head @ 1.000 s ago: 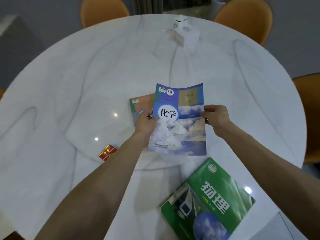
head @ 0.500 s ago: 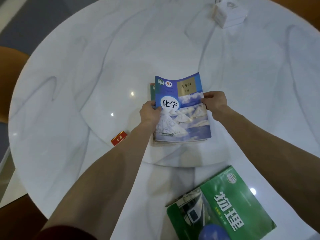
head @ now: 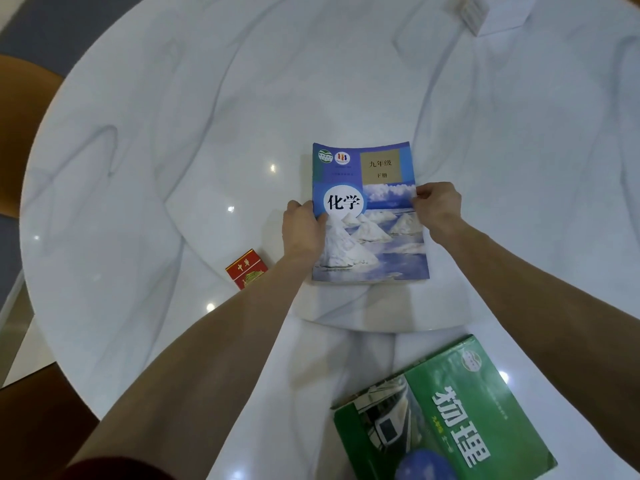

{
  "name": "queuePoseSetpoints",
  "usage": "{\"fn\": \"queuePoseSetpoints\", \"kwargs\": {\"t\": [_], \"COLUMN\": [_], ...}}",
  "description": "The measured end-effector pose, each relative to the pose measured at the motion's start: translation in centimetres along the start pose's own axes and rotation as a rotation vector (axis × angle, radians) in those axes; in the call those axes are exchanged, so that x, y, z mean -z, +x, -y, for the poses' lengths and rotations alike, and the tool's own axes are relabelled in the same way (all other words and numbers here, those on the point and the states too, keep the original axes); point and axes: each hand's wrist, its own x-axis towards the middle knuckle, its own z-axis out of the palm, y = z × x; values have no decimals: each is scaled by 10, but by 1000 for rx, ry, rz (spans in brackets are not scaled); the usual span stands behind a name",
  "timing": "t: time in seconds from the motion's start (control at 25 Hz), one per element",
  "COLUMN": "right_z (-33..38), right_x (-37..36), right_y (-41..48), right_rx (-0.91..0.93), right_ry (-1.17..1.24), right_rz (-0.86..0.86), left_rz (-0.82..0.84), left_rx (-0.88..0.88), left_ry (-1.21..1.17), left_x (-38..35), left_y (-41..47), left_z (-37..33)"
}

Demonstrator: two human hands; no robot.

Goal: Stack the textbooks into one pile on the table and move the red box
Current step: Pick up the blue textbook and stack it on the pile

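Head view, looking down on round white marble table [head: 138,133]. Blue textbook [head: 372,237] lying flat near table centre, cover up, squared over another book of which only a thin edge shows along the bottom. Left hand [head: 303,230] clasped on the blue textbook's left edge, thumb on the cover, fingers curled around the side. Right hand [head: 437,206] pinching the right edge, fingertips on the cover near mid-height. Both forearms stretched in from the lower corners of the frame.

Red box [head: 246,269] flat on table, just left of the left wrist, near but apart from the blue textbook; partly hidden at its lower right corner by the forearm. Gold characters on lid.

Green textbook [head: 446,417] alone at the near edge of table, cover up, rotated at an angle, well apart from the blue textbook. Lower corner cut by the frame.

White box [head: 474,12] at far side, upper right, blurred. Brown chair [head: 20,133] at left edge, beyond table rim.
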Motion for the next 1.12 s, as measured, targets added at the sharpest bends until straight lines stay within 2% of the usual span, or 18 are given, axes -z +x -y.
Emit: {"fn": "queuePoseSetpoints", "kwargs": {"t": [0.32,0.6,0.76,1.0,1.12], "right_z": [-5,-4,-4,0,-3], "right_x": [-4,-4,-6,-1,5], "right_y": [-2,-1,0,0,-8], "right_rx": [64,33,46,9,31], "right_ry": [-145,-59,-88,-119,-196], "right_rz": [-16,-20,-39,46,59], "left_rz": [59,72,74,118,90], "left_rx": [-14,-4,-3,2,-37], "left_ry": [98,91,97,153,207], "left_x": [-4,-2,-1,5,10], "left_y": [-6,-7,-5,-3,-10], "left_z": [2,-1,-4,-4,-4]}}
